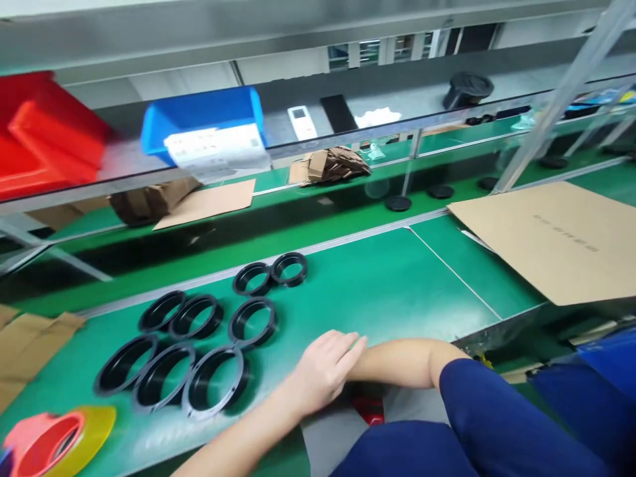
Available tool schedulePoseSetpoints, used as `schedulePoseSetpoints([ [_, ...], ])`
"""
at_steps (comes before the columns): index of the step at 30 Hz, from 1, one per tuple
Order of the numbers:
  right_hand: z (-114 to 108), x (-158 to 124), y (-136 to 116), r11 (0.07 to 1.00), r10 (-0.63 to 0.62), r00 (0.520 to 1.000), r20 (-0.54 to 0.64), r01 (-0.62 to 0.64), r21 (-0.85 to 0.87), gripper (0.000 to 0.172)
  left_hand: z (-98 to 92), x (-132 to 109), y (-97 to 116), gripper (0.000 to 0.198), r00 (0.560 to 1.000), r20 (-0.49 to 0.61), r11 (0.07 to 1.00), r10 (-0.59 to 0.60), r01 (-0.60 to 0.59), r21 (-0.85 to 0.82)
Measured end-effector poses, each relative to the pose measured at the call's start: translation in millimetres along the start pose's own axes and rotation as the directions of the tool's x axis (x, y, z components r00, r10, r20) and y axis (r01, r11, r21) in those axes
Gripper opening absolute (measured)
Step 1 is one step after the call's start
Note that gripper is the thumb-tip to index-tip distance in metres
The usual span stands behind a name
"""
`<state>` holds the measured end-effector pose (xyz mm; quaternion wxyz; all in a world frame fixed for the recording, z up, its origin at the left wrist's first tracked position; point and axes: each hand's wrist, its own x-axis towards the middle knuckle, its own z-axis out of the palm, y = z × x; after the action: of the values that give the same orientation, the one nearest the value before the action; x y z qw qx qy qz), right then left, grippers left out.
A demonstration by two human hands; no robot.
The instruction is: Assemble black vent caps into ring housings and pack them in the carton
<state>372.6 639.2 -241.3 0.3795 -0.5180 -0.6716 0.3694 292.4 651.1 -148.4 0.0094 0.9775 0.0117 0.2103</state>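
My left hand (325, 368) lies across my right wrist at the front edge of the green table (362, 285), its fingers bent together over it. My right forearm (392, 363) comes in from the right, and the hand at its end is hidden behind the left one. Left of my hands stand several black plastic rings with flanged rims. The nearest large ring (216, 381) is just beside my left forearm, and a smaller ring (252, 321) sits behind it. Two more small rings, a left one (252, 279) and a right one (289, 269), touch near the table's back edge.
A roll of yellow tape (94, 430) on a red dispenser lies at the front left. Flat cardboard (551, 232) overhangs the table at right; folded cardboard (30, 351) is at left. A shelf above holds a blue bin (203, 119) and a red bin (50, 139). A slanted post (551, 112) stands at right.
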Motion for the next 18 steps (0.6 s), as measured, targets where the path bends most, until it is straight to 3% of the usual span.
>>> schedulePoseSetpoints([
  [2, -3, 7, -6, 0.995, 0.063, 0.998, 0.010, -0.062, -0.084, 0.032, 23.1, 34, -11, 0.037, 0.999, -0.045, 0.996, 0.023, -0.027, -0.084],
  [4, -14, 18, -6, 0.995, -0.008, 0.986, 0.164, 0.024, -0.093, 0.032, 43.2, 61, -23, 0.033, 0.994, -0.096, 0.985, -0.058, 0.041, -0.169],
  [5, -26, 22, 1, 0.994, -0.083, 0.964, 0.253, 0.099, -0.052, 0.028, 51.9, 73, -31, 0.031, 0.979, -0.127, 0.965, -0.158, 0.125, -0.232],
  [6, -43, 25, 12, 0.986, -0.158, 0.931, 0.328, 0.167, 0.003, 0.021, 60.0, 82, -41, 0.027, 0.946, -0.154, 0.924, -0.285, 0.228, -0.308],
  [8, -90, 27, 45, 0.969, -0.246, 0.881, 0.405, 0.228, 0.093, 0.013, 76.5, 96, -63, 0.021, 0.824, -0.182, 0.790, -0.537, 0.415, -0.451],
  [10, -151, 27, 86, 0.976, -0.212, 0.902, 0.376, 0.176, 0.127, 0.014, 96.7, 104, -84, 0.020, 0.697, -0.180, 0.664, -0.694, 0.522, -0.536],
  [12, -214, 28, 124, 0.993, 0.039, 0.996, 0.083, -0.048, 0.107, 0.021, 121.7, 107, -96, 0.021, 0.628, -0.165, 0.596, -0.760, 0.574, -0.561],
  [13, -243, 30, 140, 0.979, 0.190, 0.971, -0.148, -0.177, 0.099, 0.026, 135.1, 108, -96, 0.021, 0.602, -0.144, 0.562, -0.786, 0.598, -0.571],
  [14, -268, 33, 153, 0.963, 0.269, 0.913, -0.305, -0.252, 0.097, 0.031, 148.1, 108, -93, 0.021, 0.575, -0.117, 0.527, -0.810, 0.625, -0.576],
  [16, -307, 39, 176, 0.945, 0.318, 0.823, -0.471, -0.318, 0.081, 0.037, 170.8, 109, -81, 0.021, 0.525, -0.070, 0.467, -0.848, 0.679, -0.567],
  [18, -331, 48, 201, 0.928, 0.332, 0.742, -0.582, -0.369, 0.059, 0.039, 187.0, 112, -69, 0.020, 0.488, -0.037, 0.429, -0.872, 0.724, -0.540],
])
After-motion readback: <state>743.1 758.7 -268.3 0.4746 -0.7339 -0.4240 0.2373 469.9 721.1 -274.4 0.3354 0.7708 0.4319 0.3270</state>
